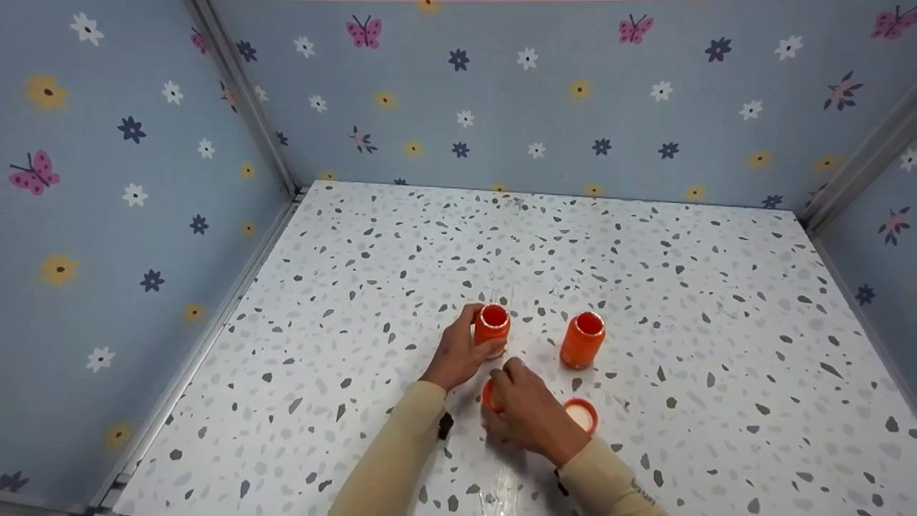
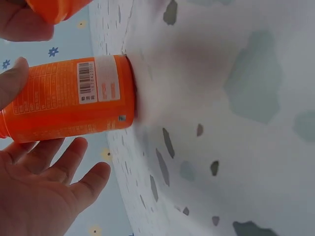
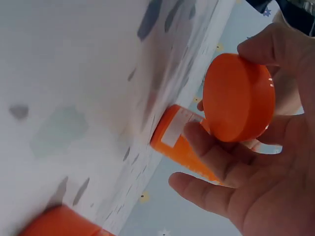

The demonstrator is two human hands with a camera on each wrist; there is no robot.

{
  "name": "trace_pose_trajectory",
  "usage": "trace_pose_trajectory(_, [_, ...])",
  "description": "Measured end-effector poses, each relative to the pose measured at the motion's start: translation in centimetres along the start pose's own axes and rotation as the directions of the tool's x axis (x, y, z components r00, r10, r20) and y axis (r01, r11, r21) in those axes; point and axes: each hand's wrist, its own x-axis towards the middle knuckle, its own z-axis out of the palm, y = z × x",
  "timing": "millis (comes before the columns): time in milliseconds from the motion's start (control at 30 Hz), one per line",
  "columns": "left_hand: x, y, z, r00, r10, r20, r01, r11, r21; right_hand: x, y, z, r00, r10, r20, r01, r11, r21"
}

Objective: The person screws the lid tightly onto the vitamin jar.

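My left hand (image 1: 457, 352) grips an uncapped orange bottle (image 1: 492, 333), which stands upright on the table with its mouth facing up. In the left wrist view this bottle (image 2: 64, 101) shows a barcode label, with the thumb on one side and fingers on the other. Just in front of it, my right hand (image 1: 534, 412) pinches an orange screw cap (image 3: 236, 98) by its rim, apart from the bottle. To the right a second open orange bottle (image 1: 582, 342) stands untouched. A second cap (image 1: 581, 416) lies near the right wrist, white inside upward.
The speckled white table (image 1: 401, 236) is bounded by flower-patterned panels at the back (image 1: 501, 86) and left (image 1: 100, 236), with another on the right. Metal strips run along the panel corners.
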Motion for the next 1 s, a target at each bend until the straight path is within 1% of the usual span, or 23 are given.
trace_pose_trajectory(67, [-0.2,0.0,0.0,1.0,0.019,0.0,-0.019,1.0,0.014,-0.1,0.1,-0.3,0.999,0.014,-0.031,-0.014,1.0,0.023])
trace_pose_trajectory(167, [-0.7,0.2,-0.1,0.999,0.047,0.01,-0.047,0.998,0.038,-0.1,0.3,-0.9,0.995,0.028,-0.1,-0.024,0.999,0.04])
trace_pose_trajectory(267, [-1.2,0.2,-0.2,0.997,0.076,0.014,-0.077,0.995,0.06,-0.1,0.3,-1.6,0.986,0.052,-0.158,-0.045,0.998,0.049])
trace_pose_trajectory(367, [-1.5,0.2,-0.3,0.995,0.103,0.014,-0.104,0.992,0.068,-0.1,0.3,-2.3,0.977,0.09,-0.194,-0.082,0.995,0.048])
trace_pose_trajectory(500, [-2.0,0.0,-0.5,0.992,0.12,0.031,-0.122,0.99,0.074,-0.1,0.5,-2.9,0.959,0.115,-0.258,-0.107,0.993,0.047])
trace_pose_trajectory(567, [-2.2,-0.1,-0.6,0.991,0.129,0.045,-0.132,0.989,0.071,-0.1,0.6,-3.0,0.95,0.1,-0.297,-0.092,0.995,0.041])
trace_pose_trajectory(667, [-2.5,-0.1,-0.7,0.984,0.163,0.065,-0.168,0.982,0.088,-0.1,0.8,-3.1,0.937,0.047,-0.346,-0.044,0.999,0.017])
trace_pose_trajectory(800, [-2.9,0.0,-0.7,0.978,0.191,0.088,-0.2,0.974,0.11,-0.2,0.9,-3.3,0.924,0.005,-0.382,-0.005,1.0,0.0])
trace_pose_trajectory(867, [-3.0,0.1,-0.7,0.979,0.18,0.099,-0.19,0.976,0.105,-0.2,0.9,-3.4,0.921,0.004,-0.39,-0.002,1.0,0.007])
trace_pose_trajectory(1000, [-3.2,0.2,-0.6,0.98,0.166,0.112,-0.177,0.979,0.098,-0.2,0.9,-3.7,0.921,0.005,-0.389,0.009,0.999,0.034])
